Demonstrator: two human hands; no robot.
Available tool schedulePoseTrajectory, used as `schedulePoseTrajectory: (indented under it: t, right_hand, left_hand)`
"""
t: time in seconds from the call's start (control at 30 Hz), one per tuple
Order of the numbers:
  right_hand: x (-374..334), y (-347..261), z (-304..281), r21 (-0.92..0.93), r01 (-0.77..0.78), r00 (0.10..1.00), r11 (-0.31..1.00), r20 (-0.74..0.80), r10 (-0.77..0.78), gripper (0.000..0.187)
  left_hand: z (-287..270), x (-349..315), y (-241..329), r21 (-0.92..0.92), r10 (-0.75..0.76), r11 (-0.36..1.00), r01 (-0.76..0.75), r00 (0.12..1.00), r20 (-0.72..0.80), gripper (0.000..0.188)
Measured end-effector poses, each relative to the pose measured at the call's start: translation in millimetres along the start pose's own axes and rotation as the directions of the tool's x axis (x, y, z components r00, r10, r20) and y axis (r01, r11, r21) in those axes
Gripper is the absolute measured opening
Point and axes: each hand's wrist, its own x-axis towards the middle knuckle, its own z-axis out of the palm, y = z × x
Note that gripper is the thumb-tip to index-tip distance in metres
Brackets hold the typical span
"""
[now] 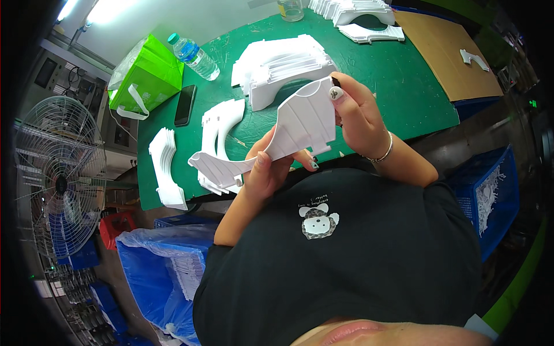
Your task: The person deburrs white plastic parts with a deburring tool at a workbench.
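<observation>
A white curved plastic part [306, 120] with thin ribs and small tabs is held up in front of me, above the near edge of the table. My left hand [264, 177] grips it from below near its narrow curved middle, thumb on the near side. At its upper right end, my right hand [362, 118] pinches it between thumb and fingers. Behind it on the table stands a row of similar white parts [283, 63]. To the left lie more white parts [222, 124] and a nested stack of curved ones [164, 167].
The green table [410, 86] carries a phone [184, 105], a water bottle [195, 56], a green bag [147, 75] and a glass jar [290, 10]. Cardboard [441, 52] lies at right. A lined blue bin [156, 271], a blue crate [508, 196] and a fan [60, 179] stand around.
</observation>
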Motion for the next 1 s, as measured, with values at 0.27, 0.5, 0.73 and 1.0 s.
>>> schedulePoseTrajectory:
  t: [0.27,0.5,0.73,1.0]
  right_hand:
    - [0.5,4.1,-12.3,0.011,-0.044,0.989,0.999,0.14,0.042,0.022]
    - [-5.9,3.7,-7.5,-0.006,-0.015,0.994,1.0,0.104,0.016,0.018]
    - [-3.6,0.6,-7.4,0.033,-0.016,0.991,0.999,0.136,0.012,0.017]
    - [-2.1,1.1,-3.0,-0.046,-0.023,0.999,0.999,0.033,0.024,0.02]
  left_hand:
    - [-1.2,-3.0,-2.2,0.022,-0.004,1.0,0.004,1.0,0.01,0.089]
    - [-4.9,-5.3,-4.5,-0.005,-0.015,1.0,0.015,1.0,0.021,0.088]
    - [-2.2,-8.1,-2.2,-0.011,-0.033,0.999,0.033,0.999,-0.005,0.088]
    - [-2.7,-1.6,2.3,0.096,0.048,0.994,-0.048,0.999,-0.004,0.081]
